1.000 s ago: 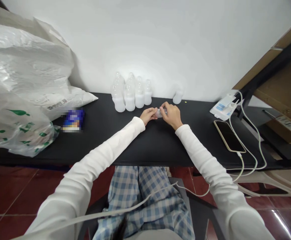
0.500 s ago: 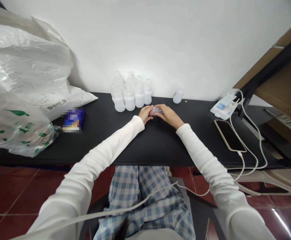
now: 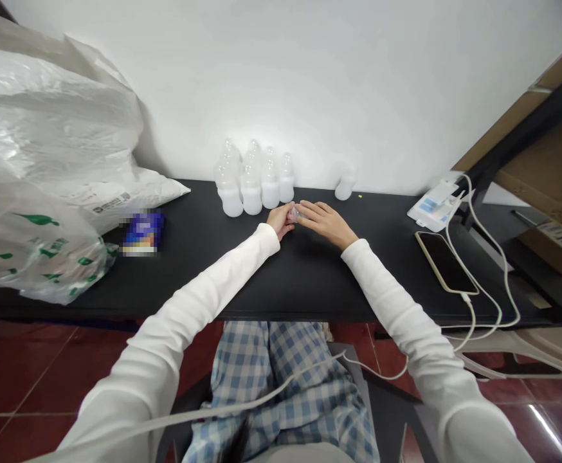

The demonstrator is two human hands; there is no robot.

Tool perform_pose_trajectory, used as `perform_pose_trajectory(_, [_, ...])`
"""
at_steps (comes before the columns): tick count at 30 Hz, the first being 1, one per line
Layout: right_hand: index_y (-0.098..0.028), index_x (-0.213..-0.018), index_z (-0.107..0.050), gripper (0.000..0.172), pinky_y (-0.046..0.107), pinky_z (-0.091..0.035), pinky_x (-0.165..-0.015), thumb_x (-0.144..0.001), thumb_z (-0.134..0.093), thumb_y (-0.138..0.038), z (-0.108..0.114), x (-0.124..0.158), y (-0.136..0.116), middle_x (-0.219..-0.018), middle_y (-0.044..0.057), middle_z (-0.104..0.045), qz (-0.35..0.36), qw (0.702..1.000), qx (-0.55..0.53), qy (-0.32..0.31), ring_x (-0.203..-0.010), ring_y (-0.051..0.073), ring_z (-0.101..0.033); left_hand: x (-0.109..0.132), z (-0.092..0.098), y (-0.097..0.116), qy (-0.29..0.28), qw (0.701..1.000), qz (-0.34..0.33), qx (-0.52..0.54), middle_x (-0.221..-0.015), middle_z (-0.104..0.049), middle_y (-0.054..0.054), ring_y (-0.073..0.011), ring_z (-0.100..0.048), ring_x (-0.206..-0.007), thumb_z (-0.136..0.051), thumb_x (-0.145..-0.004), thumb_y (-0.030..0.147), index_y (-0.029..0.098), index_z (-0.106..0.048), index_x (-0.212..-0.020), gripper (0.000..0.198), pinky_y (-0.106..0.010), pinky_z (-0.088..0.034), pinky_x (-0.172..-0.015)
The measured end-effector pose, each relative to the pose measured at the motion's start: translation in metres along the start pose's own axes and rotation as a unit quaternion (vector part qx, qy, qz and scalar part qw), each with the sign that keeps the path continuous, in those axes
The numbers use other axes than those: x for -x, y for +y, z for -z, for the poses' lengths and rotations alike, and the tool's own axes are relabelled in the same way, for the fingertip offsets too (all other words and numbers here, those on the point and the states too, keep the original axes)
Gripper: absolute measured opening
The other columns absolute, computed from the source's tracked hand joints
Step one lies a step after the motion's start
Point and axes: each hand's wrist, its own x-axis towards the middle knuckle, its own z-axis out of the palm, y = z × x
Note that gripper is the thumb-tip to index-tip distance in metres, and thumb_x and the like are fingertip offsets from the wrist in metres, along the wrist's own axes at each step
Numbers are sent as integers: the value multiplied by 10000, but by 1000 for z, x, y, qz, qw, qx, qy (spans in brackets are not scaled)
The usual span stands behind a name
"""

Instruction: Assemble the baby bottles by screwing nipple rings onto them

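My left hand (image 3: 281, 220) is closed round one end of a small clear plastic piece (image 3: 293, 215), which resembles the domed tops of the bottles behind it. Over that piece lies my right hand (image 3: 325, 222), its fingers stretched out and its thumb hidden beneath. The hands hide most of the piece, so its full shape cannot be made out. Just beyond my left hand, several small white bottles (image 3: 252, 198) with clear domed tops stand grouped upright against the wall. A separate white item (image 3: 343, 188), partly blurred, is beyond my right hand.
On the black table (image 3: 310, 283), a blue packet (image 3: 143, 233) and large plastic bags (image 3: 54, 238) lie to the left. To the right are a phone (image 3: 447, 262) with a white cable (image 3: 500, 257) and a white-and-blue package (image 3: 433, 204). A cardboard box (image 3: 546, 173) sits at the far right.
My right hand has shifted from gripping the clear piece to lying over it with straighter fingers, covering more of it. My left hand stays closed on it.
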Motion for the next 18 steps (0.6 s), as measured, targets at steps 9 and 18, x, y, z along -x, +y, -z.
perform_pose_trajectory(9, [-246, -1131, -652, 322, 402, -508, -990, -1037, -373, -115, -4, 5, 5, -1352, 63, -692, -2, 999, 19, 30, -1266, 194, -632, 6, -5, 2, 18, 1000, 5, -12, -457, -413, 65, -39, -364, -406, -678, -876, 233, 149, -549, -624, 295, -172, -218, -403])
perform_pose_trajectory(18, [-179, -1059, -619, 303, 396, -459, -820, -1035, -322, -238, 0, 14, 16, -1038, 137, -694, -204, 966, -30, 158, -933, 237, -629, -2, 0, -1, 59, 997, -4, 50, -478, -488, 30, -44, -415, -434, -638, -926, 180, 119, -564, -628, 313, -185, -285, -430])
